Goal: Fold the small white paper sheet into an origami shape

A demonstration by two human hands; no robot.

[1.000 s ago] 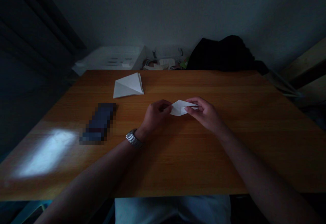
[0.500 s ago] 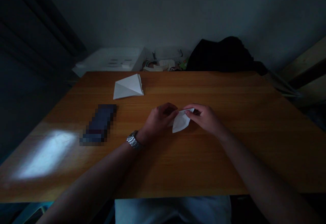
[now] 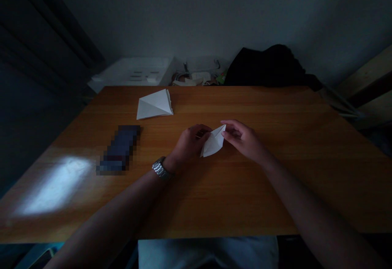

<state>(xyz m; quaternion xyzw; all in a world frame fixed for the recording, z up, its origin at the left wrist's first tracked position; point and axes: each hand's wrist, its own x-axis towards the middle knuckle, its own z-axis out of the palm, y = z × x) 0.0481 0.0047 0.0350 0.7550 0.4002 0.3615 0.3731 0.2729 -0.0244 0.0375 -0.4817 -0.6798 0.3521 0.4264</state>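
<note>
A small folded piece of white paper [image 3: 214, 143] is held between my two hands, just above the middle of the wooden table. My left hand [image 3: 193, 139] is closed on its left side, thumb in front and fingers curled behind. At the paper's right corner, my right hand [image 3: 240, 135] has its thumb on the edge and its index finger behind the tip; the other fingers are partly hidden. A crease runs toward the upper right corner. On my left wrist is a silver metal watch [image 3: 161, 168].
A larger stack of folded white paper [image 3: 155, 104] lies at the table's [image 3: 196, 203] back left. A pixelated dark, flat object [image 3: 119, 148] lies left of my arm. Behind the far edge are a white plastic container [image 3: 137, 71], small clutter [image 3: 196, 77] and black fabric [image 3: 266, 67].
The folded paper has turned, its right corner now pointing more upward, and has shifted slightly left. My right fingers have spread a little and risen; my left hand has barely moved.
</note>
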